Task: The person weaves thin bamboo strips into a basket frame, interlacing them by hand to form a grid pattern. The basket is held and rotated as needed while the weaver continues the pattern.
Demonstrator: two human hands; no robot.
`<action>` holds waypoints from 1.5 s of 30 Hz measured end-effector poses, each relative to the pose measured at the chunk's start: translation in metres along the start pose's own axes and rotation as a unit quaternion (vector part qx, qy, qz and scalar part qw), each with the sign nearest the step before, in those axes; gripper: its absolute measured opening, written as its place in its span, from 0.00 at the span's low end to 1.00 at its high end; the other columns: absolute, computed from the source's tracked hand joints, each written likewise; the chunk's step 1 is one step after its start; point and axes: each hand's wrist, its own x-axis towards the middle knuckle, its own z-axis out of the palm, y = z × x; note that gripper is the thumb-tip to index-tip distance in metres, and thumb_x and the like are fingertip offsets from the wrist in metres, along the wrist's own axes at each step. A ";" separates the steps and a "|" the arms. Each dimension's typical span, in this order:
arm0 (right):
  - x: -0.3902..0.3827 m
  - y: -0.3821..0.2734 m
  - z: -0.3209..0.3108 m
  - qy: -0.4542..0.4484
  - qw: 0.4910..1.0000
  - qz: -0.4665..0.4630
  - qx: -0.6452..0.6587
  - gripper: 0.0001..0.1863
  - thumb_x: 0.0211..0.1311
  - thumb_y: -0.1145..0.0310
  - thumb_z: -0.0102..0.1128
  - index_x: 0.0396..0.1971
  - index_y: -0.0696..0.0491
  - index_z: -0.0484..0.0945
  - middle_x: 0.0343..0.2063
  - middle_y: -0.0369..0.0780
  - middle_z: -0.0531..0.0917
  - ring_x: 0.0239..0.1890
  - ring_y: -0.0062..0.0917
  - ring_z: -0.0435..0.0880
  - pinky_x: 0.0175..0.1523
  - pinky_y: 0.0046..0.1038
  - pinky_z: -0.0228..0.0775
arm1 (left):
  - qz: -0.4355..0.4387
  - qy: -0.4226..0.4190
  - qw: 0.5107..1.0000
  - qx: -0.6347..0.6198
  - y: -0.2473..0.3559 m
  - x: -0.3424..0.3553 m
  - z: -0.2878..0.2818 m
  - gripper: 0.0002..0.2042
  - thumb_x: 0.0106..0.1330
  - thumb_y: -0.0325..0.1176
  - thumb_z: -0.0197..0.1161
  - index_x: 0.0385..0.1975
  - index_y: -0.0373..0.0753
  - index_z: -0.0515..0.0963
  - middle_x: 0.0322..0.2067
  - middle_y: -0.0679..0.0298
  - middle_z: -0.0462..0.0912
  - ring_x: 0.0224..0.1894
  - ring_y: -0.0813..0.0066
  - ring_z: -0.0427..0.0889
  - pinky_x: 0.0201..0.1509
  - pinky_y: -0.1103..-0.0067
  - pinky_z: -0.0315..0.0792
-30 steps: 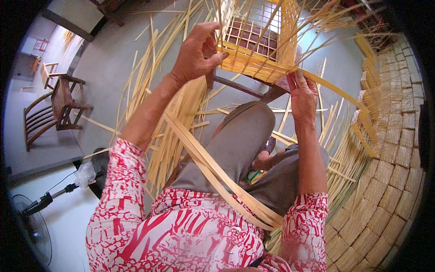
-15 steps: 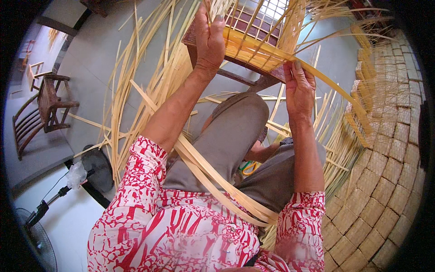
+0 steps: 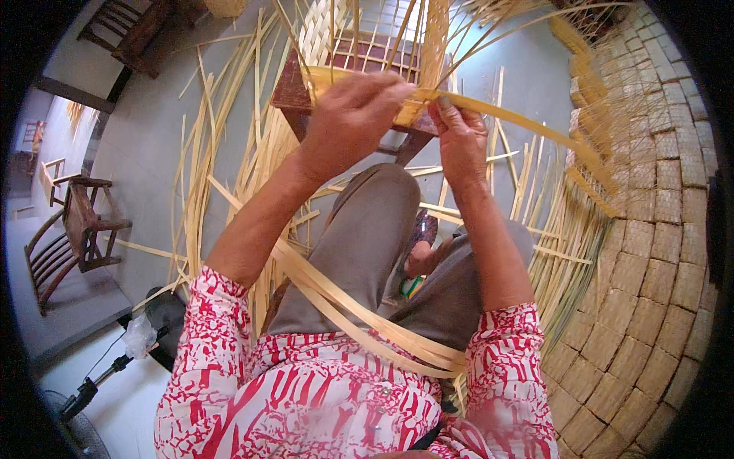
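Note:
A partly woven basket [image 3: 437,38] with an open lattice and upright splints sits on a dark red wooden stool [image 3: 289,90] in front of my knees. Along its near side runs a yellow bamboo strip [image 3: 527,122], whose free end curves out to the right. My right hand [image 3: 462,141] pinches this strip between thumb and fingers by the basket's right corner. My left hand [image 3: 355,115] lies over the near side, its bent fingers closed on the strip close to the right hand; the fingertips are partly hidden.
Several pale strips [image 3: 336,298] lie across my lap. More long strips [image 3: 202,176] spread over the floor on both sides. Stacked woven pieces [image 3: 634,283] line the right. Wooden chairs [image 3: 80,218] and a fan [image 3: 73,421] stand at the left.
My left hand has moved right along the basket's near side, from its left end to close beside my right hand. The right hand keeps its pinch on the strip. The view has shifted.

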 end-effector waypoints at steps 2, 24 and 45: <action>-0.002 0.001 0.004 -0.003 1.000 -0.017 0.023 0.09 0.68 0.70 0.63 0.43 0.57 0.84 0.37 0.36 0.86 0.41 0.20 0.83 0.50 0.24 0.76 | -0.013 -0.033 0.999 0.002 -0.003 0.014 0.017 0.11 0.63 0.26 0.63 0.45 0.39 0.79 0.42 0.58 0.84 0.44 0.58 0.85 0.47 0.69 0.80; 0.008 -0.058 0.040 -0.156 0.937 -0.126 -0.286 0.33 0.67 0.73 0.61 0.70 0.56 0.61 0.58 0.43 0.77 0.43 0.21 0.79 0.49 0.21 0.74 | -0.043 -0.194 0.933 -0.301 -0.036 0.046 0.006 0.04 0.66 0.28 0.63 0.36 0.38 0.76 0.31 0.59 0.77 0.37 0.59 0.79 0.41 0.68 0.73; 0.001 -0.046 0.027 0.054 0.951 0.125 0.277 0.11 0.73 0.70 0.50 0.45 0.63 0.74 0.46 0.51 0.81 0.54 0.41 0.82 0.65 0.45 0.73 | -0.180 -0.088 0.970 -0.138 -0.033 0.047 0.041 0.03 0.59 0.25 0.62 0.31 0.35 0.79 0.30 0.55 0.82 0.32 0.56 0.83 0.37 0.67 0.75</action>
